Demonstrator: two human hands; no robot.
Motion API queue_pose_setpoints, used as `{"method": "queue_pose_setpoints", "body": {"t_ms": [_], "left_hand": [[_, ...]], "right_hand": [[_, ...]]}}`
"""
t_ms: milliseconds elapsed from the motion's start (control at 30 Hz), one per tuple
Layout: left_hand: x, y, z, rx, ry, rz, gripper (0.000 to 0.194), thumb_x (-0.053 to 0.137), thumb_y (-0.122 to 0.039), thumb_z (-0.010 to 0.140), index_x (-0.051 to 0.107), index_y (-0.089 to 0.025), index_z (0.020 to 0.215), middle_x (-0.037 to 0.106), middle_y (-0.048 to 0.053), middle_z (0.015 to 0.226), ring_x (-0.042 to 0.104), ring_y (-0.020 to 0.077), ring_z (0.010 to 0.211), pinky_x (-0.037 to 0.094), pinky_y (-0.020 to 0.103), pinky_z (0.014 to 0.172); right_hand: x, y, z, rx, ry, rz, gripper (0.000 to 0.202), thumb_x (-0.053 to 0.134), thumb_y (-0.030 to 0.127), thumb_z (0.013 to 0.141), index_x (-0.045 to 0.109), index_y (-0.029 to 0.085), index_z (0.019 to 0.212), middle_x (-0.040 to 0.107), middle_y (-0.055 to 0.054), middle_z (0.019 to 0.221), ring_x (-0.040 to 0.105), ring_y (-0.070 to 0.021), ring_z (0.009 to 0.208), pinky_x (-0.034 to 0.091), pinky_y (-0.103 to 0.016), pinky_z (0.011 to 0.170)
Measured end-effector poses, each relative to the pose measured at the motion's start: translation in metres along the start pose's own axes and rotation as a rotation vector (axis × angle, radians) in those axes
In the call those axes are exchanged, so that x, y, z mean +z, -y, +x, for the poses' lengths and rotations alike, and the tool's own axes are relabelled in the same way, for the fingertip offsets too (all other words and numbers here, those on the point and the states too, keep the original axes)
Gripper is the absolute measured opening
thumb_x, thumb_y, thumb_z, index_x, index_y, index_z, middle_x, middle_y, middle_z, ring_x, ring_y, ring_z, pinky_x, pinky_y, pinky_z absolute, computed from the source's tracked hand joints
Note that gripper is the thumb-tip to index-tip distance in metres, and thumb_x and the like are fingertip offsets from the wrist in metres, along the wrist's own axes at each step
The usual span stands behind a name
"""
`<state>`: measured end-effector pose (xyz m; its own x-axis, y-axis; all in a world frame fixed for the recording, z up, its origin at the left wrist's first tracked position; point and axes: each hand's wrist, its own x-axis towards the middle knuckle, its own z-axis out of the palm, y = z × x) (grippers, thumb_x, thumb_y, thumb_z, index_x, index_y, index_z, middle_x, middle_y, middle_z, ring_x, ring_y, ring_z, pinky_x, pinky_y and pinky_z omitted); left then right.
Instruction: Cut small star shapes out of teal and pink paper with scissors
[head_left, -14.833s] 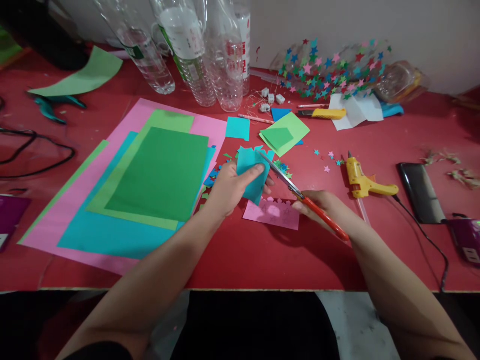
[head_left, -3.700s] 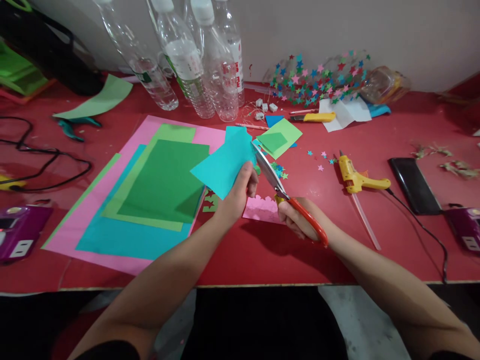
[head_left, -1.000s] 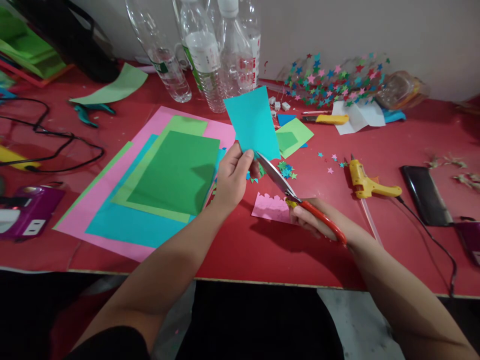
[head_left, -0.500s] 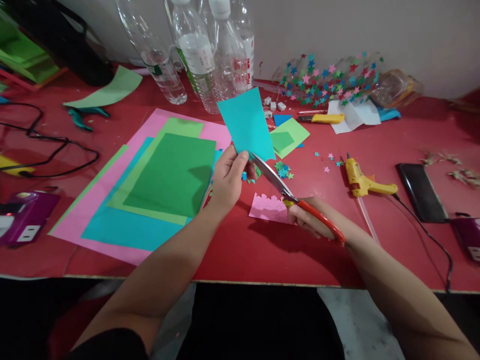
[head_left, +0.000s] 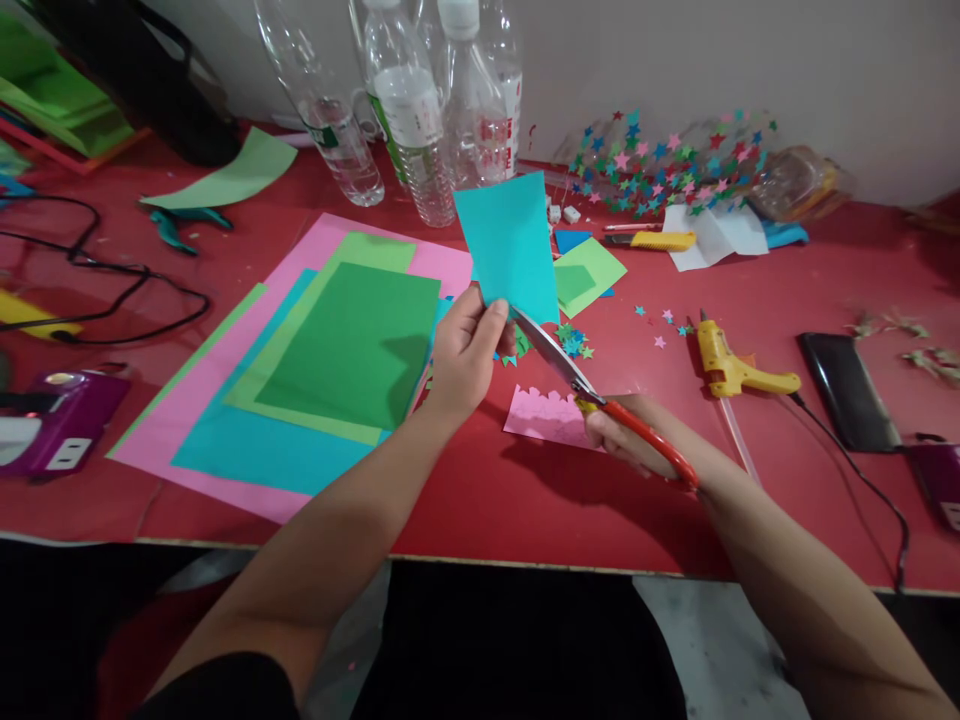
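A turquoise sheet of paper (head_left: 510, 235) is pinched at its lower edge by my left hand (head_left: 472, 345), thumb in front. My right hand (head_left: 630, 435) is closed on red-handled scissors (head_left: 649, 440). The blades point up and left, their tips at the paper's bottom edge beside my left thumb. Whether the blades are parted around the paper I cannot tell. Under the scissors lies a pink paper strip (head_left: 544, 415) with a notched upper edge. Small blue and green paper stars (head_left: 574, 342) lie on the table behind the blades.
Stacked coloured sheets (head_left: 349, 345) lie left on the red table (head_left: 480, 510). Plastic bottles (head_left: 412, 120) stand at the back. A star-covered clear bottle (head_left: 667, 165), yellow cutter (head_left: 660, 241), yellow glue gun (head_left: 731, 365) with a cable, and black phone (head_left: 847, 390) are to the right.
The turquoise paper has turned slightly clockwise in my left hand. The whole view has shifted a little, and both hands keep their grips.
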<state>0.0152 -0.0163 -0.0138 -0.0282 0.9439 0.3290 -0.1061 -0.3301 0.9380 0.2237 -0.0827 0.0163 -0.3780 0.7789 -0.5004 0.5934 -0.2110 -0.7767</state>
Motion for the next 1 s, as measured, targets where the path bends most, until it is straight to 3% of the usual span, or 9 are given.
{"method": "queue_pose_setpoints", "body": {"t_ms": [267,733,1000], "left_hand": [[0.0007,-0.001,-0.0005,-0.006,-0.022,0.013,0.029,0.055,-0.041,0.088,0.052,-0.019,0.069,0.052,-0.004,0.053,0.05,0.0062,0.046,0.042,0.02,0.046],[0.0001,0.0038,0.0014,-0.003,-0.029,-0.044,0.026,0.056,-0.037,0.086,0.055,-0.018,0.069,0.053,-0.004,0.052,0.05,0.0064,0.045,0.043,0.02,0.045],[0.0006,0.0052,-0.0029,-0.125,-0.014,-0.144,0.03,0.06,-0.032,0.08,0.058,-0.017,0.055,0.057,-0.001,0.048,0.053,0.0085,0.044,0.042,0.022,0.045]], "right_hand": [[-0.0002,-0.0046,0.0012,0.004,-0.015,-0.007,0.031,0.051,0.039,0.085,0.044,0.019,0.062,0.041,0.006,0.048,0.037,-0.0062,0.036,0.027,-0.02,0.038],[0.0012,-0.0078,0.0032,-0.03,-0.008,0.046,0.036,0.05,0.047,0.087,0.045,0.019,0.065,0.042,0.006,0.051,0.038,-0.0059,0.035,0.031,-0.019,0.036],[0.0019,-0.0029,0.0026,-0.086,0.028,0.144,0.049,0.048,0.065,0.084,0.048,0.018,0.069,0.039,0.007,0.045,0.038,-0.0065,0.033,0.032,-0.02,0.036]]}}
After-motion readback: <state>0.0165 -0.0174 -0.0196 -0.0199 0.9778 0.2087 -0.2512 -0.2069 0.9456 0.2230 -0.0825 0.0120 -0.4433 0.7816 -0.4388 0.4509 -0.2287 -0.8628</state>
